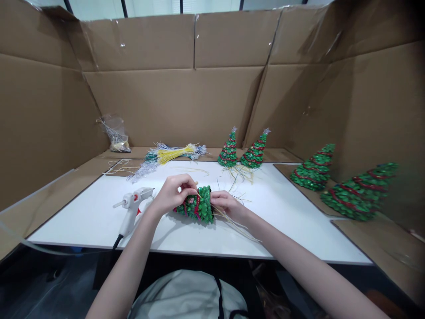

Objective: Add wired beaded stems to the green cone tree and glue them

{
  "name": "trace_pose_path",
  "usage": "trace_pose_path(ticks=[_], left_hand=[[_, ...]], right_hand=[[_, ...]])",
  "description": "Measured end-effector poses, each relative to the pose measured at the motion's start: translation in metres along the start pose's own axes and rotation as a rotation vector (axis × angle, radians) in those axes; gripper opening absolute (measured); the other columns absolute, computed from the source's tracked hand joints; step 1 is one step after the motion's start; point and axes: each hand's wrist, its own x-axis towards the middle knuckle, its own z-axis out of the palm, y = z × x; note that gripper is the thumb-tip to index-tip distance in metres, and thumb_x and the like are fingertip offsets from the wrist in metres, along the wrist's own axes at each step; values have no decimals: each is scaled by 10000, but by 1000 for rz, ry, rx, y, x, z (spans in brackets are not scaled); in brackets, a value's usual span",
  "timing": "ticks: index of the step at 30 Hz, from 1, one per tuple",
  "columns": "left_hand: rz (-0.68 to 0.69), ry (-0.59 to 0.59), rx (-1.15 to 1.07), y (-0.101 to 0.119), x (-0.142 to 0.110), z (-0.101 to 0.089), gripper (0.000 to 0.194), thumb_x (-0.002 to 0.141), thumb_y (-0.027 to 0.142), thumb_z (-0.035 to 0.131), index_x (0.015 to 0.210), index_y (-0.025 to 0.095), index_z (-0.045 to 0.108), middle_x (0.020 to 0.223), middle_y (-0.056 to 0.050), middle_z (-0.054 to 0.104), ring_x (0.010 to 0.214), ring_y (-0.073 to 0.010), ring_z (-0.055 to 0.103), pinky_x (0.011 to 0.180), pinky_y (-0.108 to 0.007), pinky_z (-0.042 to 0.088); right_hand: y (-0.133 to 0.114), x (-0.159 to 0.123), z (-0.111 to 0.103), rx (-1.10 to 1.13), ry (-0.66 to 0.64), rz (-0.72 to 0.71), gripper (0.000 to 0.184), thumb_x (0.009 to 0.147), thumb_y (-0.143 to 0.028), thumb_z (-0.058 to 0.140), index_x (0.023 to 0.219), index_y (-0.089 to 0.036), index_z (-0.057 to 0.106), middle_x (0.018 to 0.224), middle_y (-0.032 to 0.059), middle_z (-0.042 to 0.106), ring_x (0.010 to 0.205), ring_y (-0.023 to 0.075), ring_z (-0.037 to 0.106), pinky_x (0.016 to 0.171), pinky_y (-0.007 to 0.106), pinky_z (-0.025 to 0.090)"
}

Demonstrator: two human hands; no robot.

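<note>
A small green Christmas tree (206, 210) with red garland lies on its side at the middle of the white board, its wide base to the right. My left hand (175, 191) is above it, thumb and finger pinched on a thin pale wire stem (198, 194) at the tree's side. My right hand (229, 206) grips the rim of the base, its fingertips partly hidden there. Long pale wires (237, 226) trail from the base under that hand. Left of my left forearm, a white glue gun (131, 210) rests on the board.
Two star-topped trees (228, 150) (255, 151) stand at the back with loose wires before them. Two more trees (314, 170) (360, 195) stand at right. Bundled yellow stems (175, 153) and a clear bag (116, 135) lie at back left. Cardboard walls (172, 102) surround the board.
</note>
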Motion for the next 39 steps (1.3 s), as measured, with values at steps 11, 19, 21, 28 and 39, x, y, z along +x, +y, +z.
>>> trace_pose_path(ticks=[11,19,21,28,39], left_hand=[[9,-72,21,7,-2,-8,184,853,265,532,738,142,607,645,-5,603,591,-106,512,561,-207,401],[-13,-119,61,8,-1,-8,185,836,205,500,676,144,571,600,8,586,566,-100,472,545,-207,353],[-23,-128,61,8,-1,-7,179,830,192,496,673,144,566,598,9,595,558,-98,471,544,-207,351],[-44,-140,56,9,-1,-7,163,803,163,491,653,148,554,589,16,601,540,-92,471,534,-199,354],[-72,-135,71,8,-2,-5,150,771,136,493,636,146,557,573,22,600,540,-90,469,542,-199,359]], right_hand=[[2,0,-2,48,-40,1,325,710,-347,674,539,-159,473,397,-72,309,404,66,257,468,259,130],[2,0,-1,43,-38,1,328,712,-351,671,543,-159,466,406,-74,307,405,64,254,465,266,116],[2,0,-1,23,-31,-2,328,710,-361,668,547,-158,469,408,-74,306,410,63,245,469,268,108],[1,0,0,22,-26,12,309,695,-368,674,569,-149,496,409,-77,304,408,58,239,468,270,111],[3,0,-3,5,-28,7,286,715,-362,663,594,-140,531,418,-73,302,421,60,236,479,271,110]])
